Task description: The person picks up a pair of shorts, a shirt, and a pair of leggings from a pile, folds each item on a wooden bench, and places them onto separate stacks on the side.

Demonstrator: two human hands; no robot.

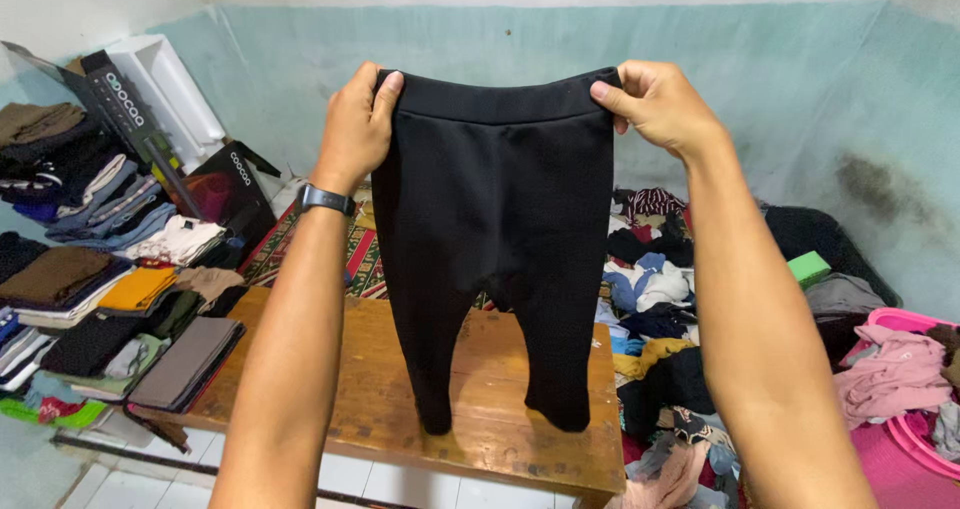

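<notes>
A pair of small black trousers (495, 239) hangs upright in front of me, held by the waistband. My left hand (357, 129) pinches the left corner of the waistband; a dark watch sits on that wrist. At the right corner of the waistband, my right hand (655, 104) grips the cloth. The two leg ends dangle just above a low wooden table (345, 389).
Folded clothes in stacks (90, 289) lie at the left on the table edge and floor. A loose heap of mixed garments (655, 289) lies at the right. A pink basket (915, 409) with pink cloth stands at the far right. Black cardboard boxes (215, 184) lean against the wall.
</notes>
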